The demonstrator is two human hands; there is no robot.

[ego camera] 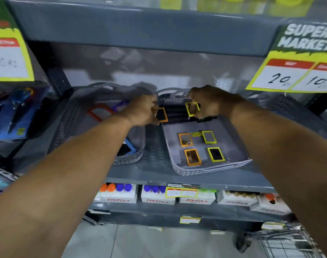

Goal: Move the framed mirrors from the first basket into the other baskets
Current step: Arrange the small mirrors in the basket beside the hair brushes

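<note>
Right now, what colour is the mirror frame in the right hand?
Yellow frame, clearest in the head view.

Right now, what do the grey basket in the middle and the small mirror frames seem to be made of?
The grey basket looks like matte moulded plastic: its walls carry regular rows of small holes. The mirror frames, such as the orange-framed mirror and yellow-framed mirror, look like bright coloured plastic, probably; blur leaves it open.

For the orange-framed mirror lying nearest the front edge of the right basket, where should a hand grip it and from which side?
Pinch the orange-framed mirror across its two long frame edges, coming from above. It lies flat on the basket floor with space on each side, and the low front rim leaves the approach open.
</note>
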